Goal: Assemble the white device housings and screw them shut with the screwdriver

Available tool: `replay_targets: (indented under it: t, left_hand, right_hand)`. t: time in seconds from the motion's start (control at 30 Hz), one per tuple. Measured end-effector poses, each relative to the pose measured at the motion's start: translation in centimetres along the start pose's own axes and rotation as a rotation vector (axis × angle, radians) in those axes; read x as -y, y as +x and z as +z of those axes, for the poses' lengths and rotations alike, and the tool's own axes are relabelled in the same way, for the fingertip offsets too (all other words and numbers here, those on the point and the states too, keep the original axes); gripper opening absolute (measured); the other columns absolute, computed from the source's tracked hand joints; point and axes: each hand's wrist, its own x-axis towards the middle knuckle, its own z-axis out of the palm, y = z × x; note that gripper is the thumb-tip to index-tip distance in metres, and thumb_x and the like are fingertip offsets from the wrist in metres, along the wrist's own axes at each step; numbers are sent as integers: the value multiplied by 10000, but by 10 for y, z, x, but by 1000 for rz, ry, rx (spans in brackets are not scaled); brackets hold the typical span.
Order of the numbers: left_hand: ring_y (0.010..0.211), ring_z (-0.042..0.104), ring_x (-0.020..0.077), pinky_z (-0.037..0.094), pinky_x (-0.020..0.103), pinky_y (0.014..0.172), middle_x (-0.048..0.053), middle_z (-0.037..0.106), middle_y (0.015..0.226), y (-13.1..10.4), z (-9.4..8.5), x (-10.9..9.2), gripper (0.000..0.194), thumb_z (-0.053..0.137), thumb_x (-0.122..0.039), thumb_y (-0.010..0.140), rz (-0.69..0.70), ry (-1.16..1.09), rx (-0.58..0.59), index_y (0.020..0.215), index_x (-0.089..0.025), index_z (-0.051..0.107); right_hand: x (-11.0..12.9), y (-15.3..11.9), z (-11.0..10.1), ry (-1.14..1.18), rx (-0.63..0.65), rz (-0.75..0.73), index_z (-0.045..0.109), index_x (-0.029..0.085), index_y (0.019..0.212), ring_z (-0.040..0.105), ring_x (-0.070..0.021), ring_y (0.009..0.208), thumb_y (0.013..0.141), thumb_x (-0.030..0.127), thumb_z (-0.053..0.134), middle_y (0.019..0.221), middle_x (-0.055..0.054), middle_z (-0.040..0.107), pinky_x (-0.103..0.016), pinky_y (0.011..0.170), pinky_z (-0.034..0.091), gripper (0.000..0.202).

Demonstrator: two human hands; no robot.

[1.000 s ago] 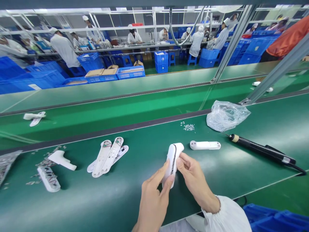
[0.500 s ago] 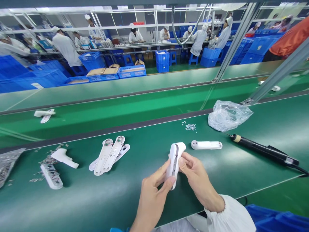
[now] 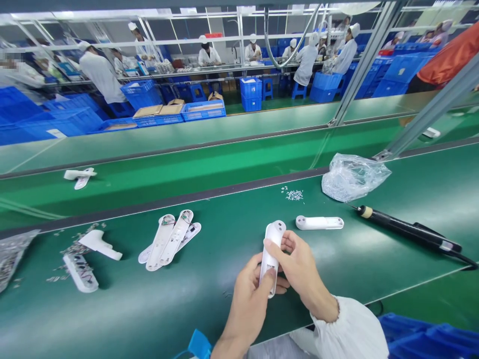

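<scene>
Both my hands are closed on one white plastic device casing (image 3: 272, 254), elongated with a rounded head that has two dark round holes. My left hand (image 3: 250, 294) grips its lower end, thumb on the front. My right hand (image 3: 299, 262) holds the upper right side, thumb across the face; some fingers are hidden behind. Just right of them lies a similar white casing (image 3: 320, 223) on the green work surface (image 3: 179, 309). Beyond the hands is a small pile of screws (image 3: 294, 195). A black electric screwdriver (image 3: 407, 228) rests at the right.
A clear plastic bag (image 3: 354, 177) lies behind the screwdriver. Stacked open casing halves (image 3: 170, 242), a gun-shaped shell (image 3: 100, 244) and a half with wiring (image 3: 80, 273) lie leftward, near scattered small parts. A green belt (image 3: 187, 169) runs beyond, carrying white parts (image 3: 82, 175). A metal post (image 3: 362, 65) rises at right.
The casing has turned in my hands, from its open side seam to its face with two holes. My right thumb has moved onto that face. White parts on the belt have shifted right.
</scene>
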Motion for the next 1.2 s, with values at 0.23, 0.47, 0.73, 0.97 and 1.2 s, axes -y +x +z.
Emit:
replay_targets:
  t: [0.23, 0.47, 0.73, 0.97, 1.2]
  left_hand:
    - [759, 733, 204, 577, 320, 718, 114, 754, 993, 2, -4, -9, 333, 648, -353, 905, -65, -24, 32, 1150, -129, 630]
    - [774, 715, 208, 570, 320, 749, 144, 744, 981, -4, -8, -8, 409, 644, -458, 915, -126, -204, 115, 1117, -103, 665]
    - [488, 542, 130, 394, 232, 492, 20, 596, 606, 3, -2, -8, 425, 561, -563, 926, -51, -33, 58, 838, -153, 633]
    - [690, 700, 262, 429, 307, 580, 115, 758, 920, 1, -6, 11, 404, 402, -433, 1018, 363, 967, -248, 1316, -219, 571]
    - [572, 683, 232, 421, 288, 544, 116, 754, 789, -3, -1, 17, 386, 487, -503, 975, 329, 787, -316, 1107, -196, 681]
  right_hand:
    - [4, -5, 3, -49, -46, 40, 626, 178, 909, 622, -196, 701, 706, 577, 792, 812, -71, 678, -290, 518, 511, 478]
    - [14, -8, -1, -42, -49, 108, 593, 198, 843, 603, -173, 636, 673, 575, 818, 728, -29, 643, -272, 488, 494, 470]
    - [7, -13, -7, 314, 356, 158, 699, 199, 1162, 649, -170, 721, 858, 621, 633, 869, -60, 714, -281, 644, 516, 525]
    - [-2, -8, -6, 606, 250, 193, 684, 179, 1177, 624, -262, 1126, 842, 649, 638, 1175, -101, 686, -397, 977, 496, 579]
    - [-7, -10, 1, 659, 225, 256, 691, 175, 1088, 651, -230, 955, 806, 666, 669, 985, -60, 678, -384, 901, 528, 566]
